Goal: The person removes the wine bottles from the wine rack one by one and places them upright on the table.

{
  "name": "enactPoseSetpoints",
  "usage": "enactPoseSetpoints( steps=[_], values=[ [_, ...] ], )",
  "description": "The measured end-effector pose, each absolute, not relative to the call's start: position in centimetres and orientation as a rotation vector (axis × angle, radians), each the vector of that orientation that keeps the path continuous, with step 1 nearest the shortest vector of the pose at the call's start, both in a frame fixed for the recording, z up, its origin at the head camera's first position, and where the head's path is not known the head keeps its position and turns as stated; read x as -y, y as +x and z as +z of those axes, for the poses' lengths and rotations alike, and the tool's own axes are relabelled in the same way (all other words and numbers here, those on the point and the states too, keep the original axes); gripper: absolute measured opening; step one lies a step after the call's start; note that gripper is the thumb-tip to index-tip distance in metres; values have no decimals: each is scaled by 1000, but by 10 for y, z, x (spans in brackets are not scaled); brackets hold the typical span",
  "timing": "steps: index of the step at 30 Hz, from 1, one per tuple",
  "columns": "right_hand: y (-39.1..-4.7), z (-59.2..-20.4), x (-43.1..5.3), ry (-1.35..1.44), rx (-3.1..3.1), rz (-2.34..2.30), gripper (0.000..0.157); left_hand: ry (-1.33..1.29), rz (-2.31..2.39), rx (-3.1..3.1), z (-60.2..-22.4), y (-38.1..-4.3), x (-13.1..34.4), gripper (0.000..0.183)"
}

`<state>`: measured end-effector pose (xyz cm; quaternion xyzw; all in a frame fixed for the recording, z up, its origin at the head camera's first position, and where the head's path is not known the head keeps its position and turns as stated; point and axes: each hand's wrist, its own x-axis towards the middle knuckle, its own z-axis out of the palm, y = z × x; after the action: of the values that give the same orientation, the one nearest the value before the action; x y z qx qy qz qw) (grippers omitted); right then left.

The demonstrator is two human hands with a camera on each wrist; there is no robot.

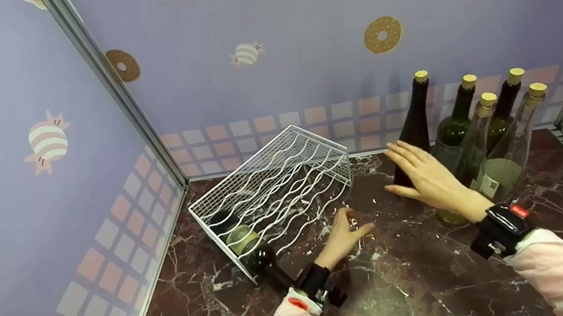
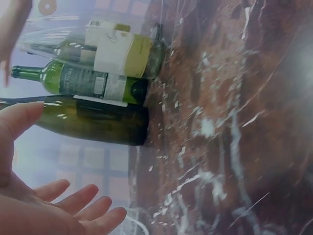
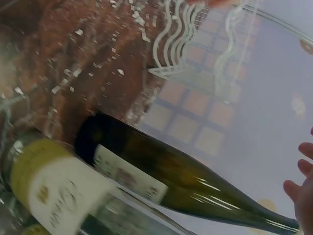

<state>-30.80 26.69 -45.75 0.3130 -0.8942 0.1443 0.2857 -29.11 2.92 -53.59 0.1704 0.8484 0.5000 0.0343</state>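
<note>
My right hand (image 1: 432, 179) is raised beside a dark wine bottle (image 1: 414, 118), fingers extended and nothing in its grasp. It overlaps the bottle's lower part in the head view; in the right wrist view its fingertips show near the bottle's neck (image 3: 274, 223). Over the tabletop, in front of a white wire wine rack (image 1: 288, 201), my left hand (image 1: 340, 241) holds nothing, its thumb and fingers spread apart. One dark bottle (image 1: 260, 258) with a pale label lies in the rack's left end, its neck pointing toward me and partly hidden by the left wrist.
Behind the right hand several corked bottles stand close together, among them a green bottle (image 1: 458, 123) and a clear bottle (image 1: 529, 115) with a pale label. Patterned panels (image 1: 270, 81) border the dark marbled tabletop (image 1: 406, 284) at the back and sides.
</note>
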Motion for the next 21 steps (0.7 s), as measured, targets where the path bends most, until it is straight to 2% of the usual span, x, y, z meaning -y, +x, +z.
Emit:
enactPoseSetpoints(
  steps=[12,21],
  values=[
    [-311,-501,-268,780,2587,417,71,547,1477,-2768,-507,-305,-10,52],
    [-308,-516,-275,713,2749,449,69,401,1271,-3078,-482,-321,40,58]
  ],
)
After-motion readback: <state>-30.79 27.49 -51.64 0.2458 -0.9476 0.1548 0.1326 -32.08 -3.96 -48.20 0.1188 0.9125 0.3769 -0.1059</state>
